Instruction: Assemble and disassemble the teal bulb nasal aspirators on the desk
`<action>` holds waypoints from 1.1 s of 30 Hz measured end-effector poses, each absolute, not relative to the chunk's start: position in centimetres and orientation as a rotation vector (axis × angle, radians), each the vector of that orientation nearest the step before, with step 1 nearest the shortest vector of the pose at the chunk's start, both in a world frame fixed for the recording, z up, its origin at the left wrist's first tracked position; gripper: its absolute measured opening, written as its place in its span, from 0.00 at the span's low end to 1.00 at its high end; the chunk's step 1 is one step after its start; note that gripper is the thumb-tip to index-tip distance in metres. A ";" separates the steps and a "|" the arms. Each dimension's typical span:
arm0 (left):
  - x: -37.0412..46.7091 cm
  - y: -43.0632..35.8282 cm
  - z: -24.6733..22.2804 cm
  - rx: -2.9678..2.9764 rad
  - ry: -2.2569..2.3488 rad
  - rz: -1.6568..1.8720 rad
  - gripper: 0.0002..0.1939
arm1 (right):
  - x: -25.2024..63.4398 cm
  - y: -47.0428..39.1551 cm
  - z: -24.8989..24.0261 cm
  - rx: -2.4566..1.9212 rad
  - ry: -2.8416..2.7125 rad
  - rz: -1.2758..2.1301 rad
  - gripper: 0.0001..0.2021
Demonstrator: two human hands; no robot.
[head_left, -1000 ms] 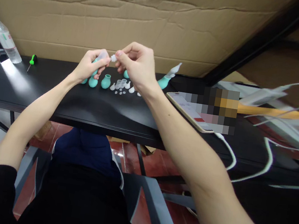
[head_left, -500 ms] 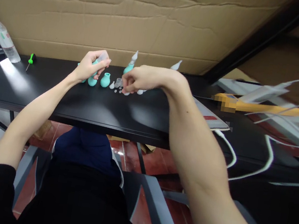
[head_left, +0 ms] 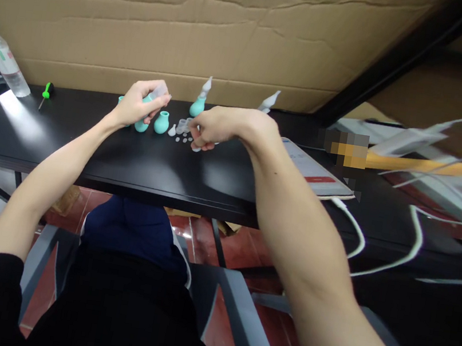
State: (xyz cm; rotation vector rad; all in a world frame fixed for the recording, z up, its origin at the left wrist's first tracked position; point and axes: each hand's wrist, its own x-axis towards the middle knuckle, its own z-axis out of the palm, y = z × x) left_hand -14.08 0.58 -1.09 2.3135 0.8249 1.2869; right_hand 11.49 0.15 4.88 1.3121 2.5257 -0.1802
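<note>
My left hand [head_left: 139,104] is closed around a teal rubber bulb with a translucent cup-like piece [head_left: 157,91] on top, parts of a bulb nasal aspirator. Below that hand stands another teal bulb [head_left: 141,126], partly covered. An open-necked teal bulb [head_left: 161,123] is upright to its right. My right hand [head_left: 211,128] reaches down to the tabletop with bent fingers close together; whatever is at its fingertips is hidden. Beside it lie translucent cups [head_left: 181,125], small clear discs [head_left: 184,140] and a white nozzle tip [head_left: 172,130]. Behind it stands an assembled aspirator [head_left: 198,105].
Another white-tipped aspirator [head_left: 270,101] shows behind my right wrist. A tablet [head_left: 318,171] with a white cable [head_left: 356,232] lies on the right. At the left are a water bottle [head_left: 4,61] and a green screwdriver [head_left: 46,91]. Cardboard [head_left: 169,31] backs the black table [head_left: 106,160].
My right hand has shifted slightly right and down, uncovering more of the cups and the standing aspirator. My left hand keeps its hold on the bulb, almost unmoved.
</note>
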 end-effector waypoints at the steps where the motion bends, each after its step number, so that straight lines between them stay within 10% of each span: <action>1: -14.0 0.5 -1.1 2.316 0.826 1.279 0.27 | 11.5 0.2 4.8 1.314 2.523 -0.178 0.03; 16: -13.7 0.2 -1.5 2.412 0.885 1.197 0.28 | 12.1 0.2 4.8 1.464 2.978 -0.021 0.22; 33: -14.0 0.2 -1.3 2.341 0.861 1.157 0.37 | 11.6 -0.4 3.7 1.191 3.536 -0.477 0.17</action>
